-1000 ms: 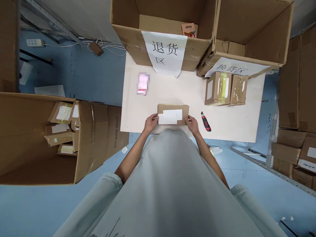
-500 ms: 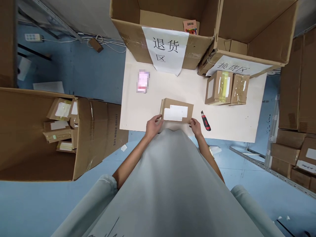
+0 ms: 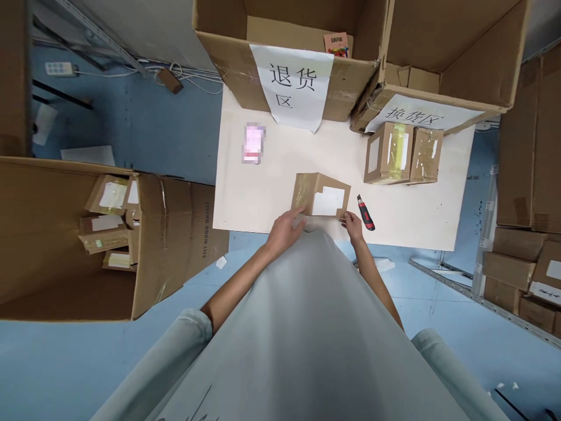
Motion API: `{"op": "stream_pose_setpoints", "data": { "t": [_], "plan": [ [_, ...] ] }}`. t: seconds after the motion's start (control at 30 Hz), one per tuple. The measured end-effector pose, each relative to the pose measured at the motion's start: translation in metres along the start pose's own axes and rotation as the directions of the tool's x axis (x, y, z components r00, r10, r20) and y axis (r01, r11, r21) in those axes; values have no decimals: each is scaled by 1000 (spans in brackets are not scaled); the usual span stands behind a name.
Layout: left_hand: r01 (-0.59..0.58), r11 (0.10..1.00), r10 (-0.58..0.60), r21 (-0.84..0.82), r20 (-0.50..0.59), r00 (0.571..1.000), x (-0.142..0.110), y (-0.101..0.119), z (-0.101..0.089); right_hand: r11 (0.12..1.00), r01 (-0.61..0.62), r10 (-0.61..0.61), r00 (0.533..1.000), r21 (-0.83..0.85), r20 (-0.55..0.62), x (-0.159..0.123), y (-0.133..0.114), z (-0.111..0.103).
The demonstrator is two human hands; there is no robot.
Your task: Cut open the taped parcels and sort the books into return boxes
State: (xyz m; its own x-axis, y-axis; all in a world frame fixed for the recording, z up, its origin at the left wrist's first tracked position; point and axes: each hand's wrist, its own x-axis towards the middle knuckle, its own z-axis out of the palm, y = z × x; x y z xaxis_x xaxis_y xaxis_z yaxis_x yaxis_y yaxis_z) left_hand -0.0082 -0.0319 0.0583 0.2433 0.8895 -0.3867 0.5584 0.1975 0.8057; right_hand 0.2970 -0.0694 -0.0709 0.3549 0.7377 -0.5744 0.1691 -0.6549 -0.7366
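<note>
Left hand (image 3: pixel 284 231) and right hand (image 3: pixel 352 227) holding labelled carton (image 3: pixel 321 197), red-black knife (image 3: pixel 366 214) nearby, pale table (image 3: pixel 267 187)

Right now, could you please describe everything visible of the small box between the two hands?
The small box looks like plain brown cardboard and appears closed. A white label with a stepped outline covers much of one face; shiny tape runs along the left side. It sits turned at an angle at the table's near edge. The left hand touches its near left part; the right hand holds its near right corner.
</note>
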Motion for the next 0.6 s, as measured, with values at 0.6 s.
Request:
{"op": "stream_pose_setpoints", "data": {
  "t": [0.6],
  "plan": [
    [385, 921, -386, -52, -247, 889, 45, -121, -32, 705, 616, -496, 782, -351, 377, -98, -120, 77]
  ]
}}
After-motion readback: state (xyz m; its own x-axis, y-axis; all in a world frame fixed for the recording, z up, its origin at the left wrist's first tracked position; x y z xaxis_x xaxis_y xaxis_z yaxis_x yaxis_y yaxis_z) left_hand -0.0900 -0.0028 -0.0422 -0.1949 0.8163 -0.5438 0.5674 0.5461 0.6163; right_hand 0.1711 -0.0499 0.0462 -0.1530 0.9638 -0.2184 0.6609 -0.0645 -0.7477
